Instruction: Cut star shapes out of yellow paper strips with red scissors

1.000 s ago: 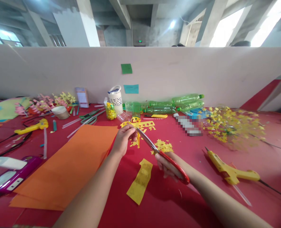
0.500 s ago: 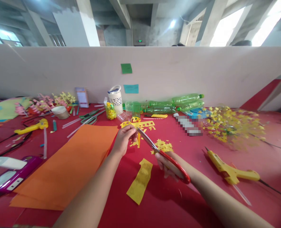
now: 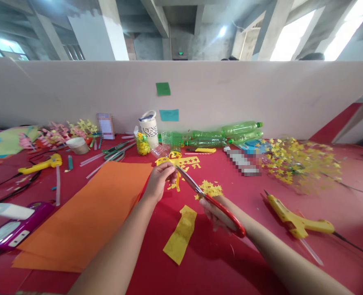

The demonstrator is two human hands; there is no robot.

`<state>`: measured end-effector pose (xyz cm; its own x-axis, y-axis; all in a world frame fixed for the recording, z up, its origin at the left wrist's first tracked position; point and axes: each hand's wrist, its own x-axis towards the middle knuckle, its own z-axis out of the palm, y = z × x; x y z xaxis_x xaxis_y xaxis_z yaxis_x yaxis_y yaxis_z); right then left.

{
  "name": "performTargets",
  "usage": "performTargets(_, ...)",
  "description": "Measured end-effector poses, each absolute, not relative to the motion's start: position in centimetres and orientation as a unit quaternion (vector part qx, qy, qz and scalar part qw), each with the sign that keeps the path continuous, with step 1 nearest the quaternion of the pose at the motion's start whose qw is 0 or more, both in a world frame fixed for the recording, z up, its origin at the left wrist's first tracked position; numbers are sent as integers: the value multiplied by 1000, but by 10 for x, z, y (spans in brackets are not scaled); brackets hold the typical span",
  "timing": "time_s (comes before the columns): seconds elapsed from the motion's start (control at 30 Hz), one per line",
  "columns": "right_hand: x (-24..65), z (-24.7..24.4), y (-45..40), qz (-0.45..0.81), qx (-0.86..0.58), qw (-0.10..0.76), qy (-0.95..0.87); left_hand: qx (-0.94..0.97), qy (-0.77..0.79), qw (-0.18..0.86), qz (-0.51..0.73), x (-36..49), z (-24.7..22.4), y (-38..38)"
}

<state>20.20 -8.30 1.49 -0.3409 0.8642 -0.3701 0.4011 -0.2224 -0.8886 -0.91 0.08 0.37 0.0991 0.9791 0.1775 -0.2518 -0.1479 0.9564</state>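
Note:
My left hand [image 3: 161, 180] pinches a small yellow paper piece [image 3: 174, 159] above the red table. Red-handled scissors [image 3: 227, 213] are in my right hand [image 3: 213, 213], their blade tips right at the paper by my left fingertips. Beyond lie yellow strips with star-shaped holes [image 3: 191, 161]. A pile of small yellow stars [image 3: 211, 188] sits just behind the scissors' pivot. Nearer to me, a yellow paper strip [image 3: 180, 235] lies flat on the table between my forearms.
Orange sheets [image 3: 86, 213] lie at left, beside a purple power strip [image 3: 18, 225]. One glue gun [image 3: 298, 221] rests at right, another [image 3: 41, 164] at left. Green bottles [image 3: 210, 139] and a white cup [image 3: 149, 130] stand or lie by the partition [image 3: 230, 94].
Both hands have kept almost the same place. The yellow paper hanging by my left fingertips has shifted slightly.

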Motion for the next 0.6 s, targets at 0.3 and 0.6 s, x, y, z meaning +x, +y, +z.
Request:
performTargets(0.3, 201, 18, -83, 562, -550, 202, -584, 500, 366, 545, 565, -9, 5, 0)
performTargets(0.6, 202, 17, -84, 567, -541, 201, -588, 506, 378, 534, 563, -11, 4, 2)
